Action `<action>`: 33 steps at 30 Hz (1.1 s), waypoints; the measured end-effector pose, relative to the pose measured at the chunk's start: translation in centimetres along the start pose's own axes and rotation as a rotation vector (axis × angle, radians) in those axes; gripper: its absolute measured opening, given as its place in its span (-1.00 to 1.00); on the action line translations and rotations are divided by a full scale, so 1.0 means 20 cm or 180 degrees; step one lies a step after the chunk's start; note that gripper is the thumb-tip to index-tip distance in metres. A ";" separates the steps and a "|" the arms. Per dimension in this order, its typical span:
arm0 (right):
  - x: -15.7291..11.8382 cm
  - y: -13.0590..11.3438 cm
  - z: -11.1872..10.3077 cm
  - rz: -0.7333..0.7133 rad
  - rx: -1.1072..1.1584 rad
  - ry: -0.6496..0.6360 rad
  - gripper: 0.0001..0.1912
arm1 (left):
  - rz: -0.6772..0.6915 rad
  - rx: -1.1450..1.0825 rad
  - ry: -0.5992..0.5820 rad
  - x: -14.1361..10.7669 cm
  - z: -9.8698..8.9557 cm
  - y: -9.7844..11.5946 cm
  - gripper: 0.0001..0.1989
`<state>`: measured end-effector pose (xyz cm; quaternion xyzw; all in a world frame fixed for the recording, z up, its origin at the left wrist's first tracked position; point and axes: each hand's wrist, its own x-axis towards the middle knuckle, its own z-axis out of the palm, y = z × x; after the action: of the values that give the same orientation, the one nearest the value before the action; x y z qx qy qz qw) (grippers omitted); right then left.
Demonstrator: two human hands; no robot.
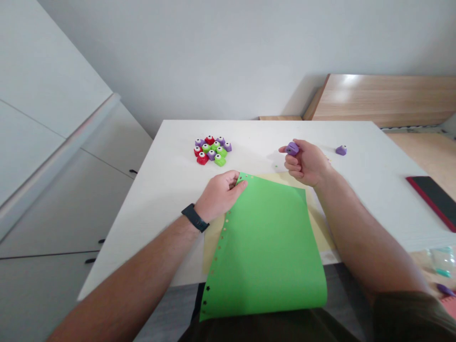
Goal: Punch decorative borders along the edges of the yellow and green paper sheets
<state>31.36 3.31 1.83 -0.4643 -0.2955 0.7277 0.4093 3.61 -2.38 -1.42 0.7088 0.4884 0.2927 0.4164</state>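
On the white table (171, 156), the left hand (219, 197) pinches the star-punched edge of the green paper sheet (267, 251), steadying it, while the right hand (306, 164), well apart, grips a purple craft punch (292, 148).

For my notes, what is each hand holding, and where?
The left hand pinches the green paper at its top corner; the right hand grips a purple punch, exact spot hidden.

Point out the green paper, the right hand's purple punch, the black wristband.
green paper (265, 251), head view, sheet's middle
purple punch (292, 148), head view, its body
black wristband (194, 217), head view, its strap
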 end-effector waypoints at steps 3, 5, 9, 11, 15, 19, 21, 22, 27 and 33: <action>0.00 0.00 0.00 0.0030 0.0057 -0.0028 -0.74 | -0.0011 -0.0012 -0.0006 0.00 0.00 0.00 -0.73; 0.00 0.00 -0.01 0.0057 0.0068 -0.0046 -0.76 | -0.0020 -0.0025 -0.0015 0.00 0.00 0.01 -0.73; 0.00 -0.01 -0.01 0.0100 0.0086 -0.0077 -0.79 | -0.0042 -0.0015 -0.0012 0.00 0.00 0.01 -0.74; -0.01 -0.01 0.00 0.0110 0.0108 -0.0098 -0.79 | -0.0046 -0.0047 -0.0017 -0.01 0.00 0.02 -0.74; -0.01 -0.01 0.00 0.0072 0.0110 -0.0088 -0.78 | -0.0047 -0.0100 -0.0039 -0.01 0.00 0.01 -0.75; -0.01 -0.01 0.00 0.0063 0.0121 -0.0075 -0.80 | -0.0014 -0.0074 -0.0026 0.00 0.00 0.01 -0.74; -0.02 -0.02 0.00 0.0087 0.0127 -0.0076 -0.81 | -0.0003 -0.0057 -0.0004 0.00 0.00 0.01 -0.74; -0.02 -0.02 0.00 0.0089 0.0112 -0.0068 -0.81 | 0.0001 -0.0055 0.0002 0.00 0.00 0.01 -0.74; 0.00 -0.01 0.00 -0.0274 -0.0420 0.0346 -0.66 | 0.0017 -0.0019 0.0004 0.00 0.00 0.01 -0.74; 0.06 0.06 -0.01 -0.1162 -0.1874 0.1358 -0.53 | 0.0041 0.0048 0.0040 0.00 0.00 0.01 -0.71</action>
<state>30.98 3.78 0.31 -0.6421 -0.4773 0.4148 0.4334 3.61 -2.39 -1.25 0.7132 0.4886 0.2961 0.4061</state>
